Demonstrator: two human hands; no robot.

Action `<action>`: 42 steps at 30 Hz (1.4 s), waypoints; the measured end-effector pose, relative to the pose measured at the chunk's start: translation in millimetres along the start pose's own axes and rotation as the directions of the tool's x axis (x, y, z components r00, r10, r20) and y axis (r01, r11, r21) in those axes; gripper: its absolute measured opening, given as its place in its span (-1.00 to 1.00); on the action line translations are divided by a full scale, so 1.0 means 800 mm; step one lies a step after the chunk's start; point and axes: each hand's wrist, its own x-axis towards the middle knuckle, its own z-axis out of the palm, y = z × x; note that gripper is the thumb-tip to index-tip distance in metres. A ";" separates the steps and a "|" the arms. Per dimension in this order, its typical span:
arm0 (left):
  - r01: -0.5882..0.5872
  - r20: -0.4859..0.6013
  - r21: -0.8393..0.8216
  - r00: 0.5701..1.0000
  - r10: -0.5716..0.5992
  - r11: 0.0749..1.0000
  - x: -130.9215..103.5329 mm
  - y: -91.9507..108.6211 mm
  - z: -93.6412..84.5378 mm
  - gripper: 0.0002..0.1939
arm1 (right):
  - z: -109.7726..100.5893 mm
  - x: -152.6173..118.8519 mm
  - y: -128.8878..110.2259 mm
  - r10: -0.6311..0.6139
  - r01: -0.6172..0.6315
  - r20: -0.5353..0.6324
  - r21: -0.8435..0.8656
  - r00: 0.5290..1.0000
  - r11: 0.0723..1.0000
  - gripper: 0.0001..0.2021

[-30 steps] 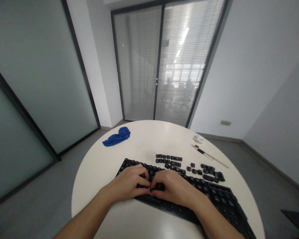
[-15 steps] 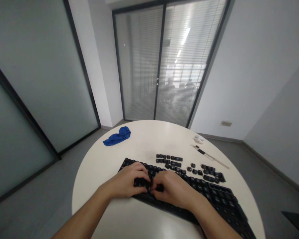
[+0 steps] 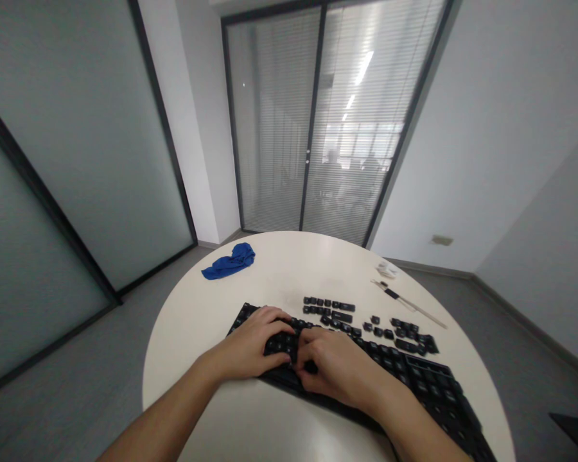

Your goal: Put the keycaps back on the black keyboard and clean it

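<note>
A black keyboard (image 3: 426,384) lies at a slant on the round table, its right end nearest me. My left hand (image 3: 255,343) rests over its left part, thumb and fingers apart, with keys showing between them. Close beside it, my right hand (image 3: 334,366) is closed, its curled fingertips pressed together down at the keys. Whatever those fingertips pinch is hidden by the hand. Behind the keyboard, loose black keycaps (image 3: 341,316) lie in short rows. Another cluster of keycaps (image 3: 408,346) sits farther right.
A crumpled blue cloth (image 3: 230,262) lies at the table's far left. Toward the right edge are a thin brush-like stick (image 3: 417,308) and a small white item (image 3: 388,270). The pale round table (image 3: 279,423) stands before a glass partition with blinds (image 3: 270,128).
My left fingers have spread and drawn back slightly from my right fingertips, uncovering more keys. My right hand stays at nearly the same spot. The whole view has shifted slightly.
</note>
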 end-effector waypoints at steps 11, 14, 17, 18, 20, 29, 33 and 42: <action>0.046 0.009 0.039 0.999 -0.046 0.998 -0.006 -0.008 0.003 -0.42 | -0.008 -0.001 0.013 -0.097 0.098 -0.007 0.059 0.995 0.993 -0.88; 0.063 0.028 0.088 0.997 -0.066 0.994 -0.007 -0.009 0.006 -0.38 | -0.019 0.009 0.028 -0.006 0.004 -0.106 -0.023 0.994 1.000 -0.84; 0.078 0.037 0.131 0.996 -0.084 0.988 -0.009 -0.011 0.008 -0.33 | -0.031 0.033 0.049 0.109 -0.144 -0.192 -0.180 0.975 0.973 -0.79; 0.081 0.038 0.142 0.995 -0.087 0.987 -0.009 -0.011 0.008 -0.32 | -0.033 0.043 0.056 0.136 -0.182 -0.196 -0.244 0.971 0.952 -0.77; 0.084 0.040 0.155 0.995 -0.091 0.984 -0.010 -0.012 0.008 -0.31 | -0.037 0.062 0.069 0.185 -0.237 -0.182 -0.330 0.966 0.914 -0.76; 0.058 0.024 0.141 0.998 -0.062 0.988 -0.010 -0.012 0.006 -0.33 | -0.025 0.099 0.096 0.227 -0.264 -0.137 -0.395 0.964 0.880 -0.80; 0.047 0.011 0.137 0.999 -0.049 0.989 -0.010 -0.012 0.006 -0.33 | -0.023 0.103 0.098 0.229 -0.263 -0.132 -0.373 0.964 0.890 -0.80; 0.084 0.007 0.166 0.996 -0.086 0.982 -0.011 -0.013 0.008 -0.29 | -0.035 0.071 0.072 0.203 -0.231 -0.236 -0.098 0.950 0.968 -0.75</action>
